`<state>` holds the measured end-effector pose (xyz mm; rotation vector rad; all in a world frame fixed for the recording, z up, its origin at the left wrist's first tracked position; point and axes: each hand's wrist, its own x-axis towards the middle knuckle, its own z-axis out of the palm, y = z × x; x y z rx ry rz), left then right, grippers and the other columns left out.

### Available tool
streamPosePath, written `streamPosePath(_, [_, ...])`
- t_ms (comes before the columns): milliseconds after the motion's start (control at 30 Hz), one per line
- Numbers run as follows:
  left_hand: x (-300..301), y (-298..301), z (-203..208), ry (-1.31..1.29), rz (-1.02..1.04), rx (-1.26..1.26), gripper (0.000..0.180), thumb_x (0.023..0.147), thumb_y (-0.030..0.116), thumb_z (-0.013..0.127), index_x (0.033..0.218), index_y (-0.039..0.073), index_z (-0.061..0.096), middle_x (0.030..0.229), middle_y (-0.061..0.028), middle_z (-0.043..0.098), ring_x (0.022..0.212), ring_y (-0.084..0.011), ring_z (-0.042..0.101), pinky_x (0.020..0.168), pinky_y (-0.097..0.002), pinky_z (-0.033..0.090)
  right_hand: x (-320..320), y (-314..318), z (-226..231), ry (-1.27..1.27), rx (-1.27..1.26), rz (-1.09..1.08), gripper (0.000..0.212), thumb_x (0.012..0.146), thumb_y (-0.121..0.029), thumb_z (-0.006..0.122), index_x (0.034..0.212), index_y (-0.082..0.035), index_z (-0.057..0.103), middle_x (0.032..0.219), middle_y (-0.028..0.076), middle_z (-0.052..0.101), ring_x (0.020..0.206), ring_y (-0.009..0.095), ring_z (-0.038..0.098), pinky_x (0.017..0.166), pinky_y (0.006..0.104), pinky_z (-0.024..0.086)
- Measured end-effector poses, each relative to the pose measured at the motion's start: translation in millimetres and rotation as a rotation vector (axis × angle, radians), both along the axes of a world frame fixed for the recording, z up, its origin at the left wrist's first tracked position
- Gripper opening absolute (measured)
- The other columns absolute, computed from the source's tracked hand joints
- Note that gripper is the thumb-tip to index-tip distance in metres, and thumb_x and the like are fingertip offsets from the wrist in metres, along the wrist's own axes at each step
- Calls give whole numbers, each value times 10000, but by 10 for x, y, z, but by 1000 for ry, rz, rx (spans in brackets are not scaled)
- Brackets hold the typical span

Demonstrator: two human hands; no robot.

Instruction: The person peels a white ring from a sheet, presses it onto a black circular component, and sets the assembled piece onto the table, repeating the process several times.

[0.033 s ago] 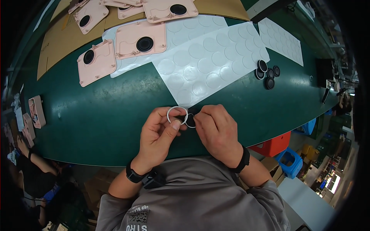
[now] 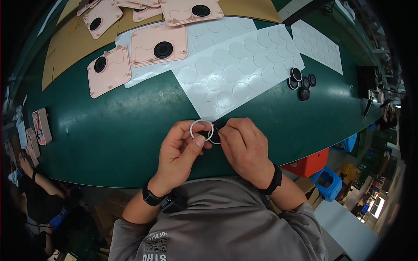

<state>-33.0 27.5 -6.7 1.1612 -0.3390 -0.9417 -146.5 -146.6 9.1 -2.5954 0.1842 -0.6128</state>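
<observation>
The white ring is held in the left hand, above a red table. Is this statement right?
Not quite: the head view shows a green table, not a red one. The white ring is indeed held in the left hand above it.

Green table (image 2: pixel 109 143) here, a white sheet (image 2: pixel 238 65) lying just beyond both hands (image 2: pixel 174 158), black discs (image 2: pixel 305 94) further right, pink housings (image 2: pixel 40 126) off left!

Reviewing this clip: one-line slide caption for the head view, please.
Left hand pinching a white ring beside the right hand over a green table, pink panels and circle-patterned sheets beyond.
</observation>
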Motion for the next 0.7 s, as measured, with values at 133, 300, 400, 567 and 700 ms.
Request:
streamPosePath(133, [22, -68, -6, 30, -57, -40, 281, 1104, 108, 627, 1365, 38, 551, 1334, -97, 692, 1047, -134, 688, 930, -295, 575, -13, -13, -34, -15, -2, -6, 280, 805, 46, 798, 1037, -38, 665, 1014, 107, 665, 817, 296, 692, 656, 385, 559])
streamPosePath(300, [-2, -71, -54, -33, -40, 4, 264, 1113, 114, 585, 1363, 36, 551, 1372, -130, 677, 1012, -150, 695, 900, -306, 576, -23, 17, -31, 35, 140, -69, 221, 865, 35, 770, 1032, -49, 653, 985, 107, 681, 800, 295, 701, 660, 374, 569])
streamPosePath(400, [28, -49, -55, -55, -56, -2, 283, 1110, 96, 597, 1380, 35, 537, 1361, -116, 674, 1082, -148, 683, 922, -302, 573, -59, -80, 30, 22, 305, -84, 161, 925, 25, 745, 1036, -41, 649, 951, 88, 691, 775, 240, 710, 659, 347, 567])
streamPosePath(567, [52, 2, -12, -27, -17, -15, 264, 1108, 87, 591, 1364, 29, 557, 1348, -113, 682, 1069, -150, 689, 923, -301, 566, -261, -787, 62, 19, 629, -507, 77, 1041, -33, 686, 1085, 14, 644, 881, 23, 687, 778, 66, 671, 681, 268, 535])
streamPosePath(700, [33, 45, 74, -46, -8, 30, 252, 1111, 96, 596, 1354, 28, 583, 1334, -110, 696, 1050, -150, 696, 914, -294, 559, -375, -1313, -173, 36, -80, -529, 114, 991, -1, 713, 1101, 15, 688, 916, 94, 676, 737, 170, 655, 664, 299, 514])
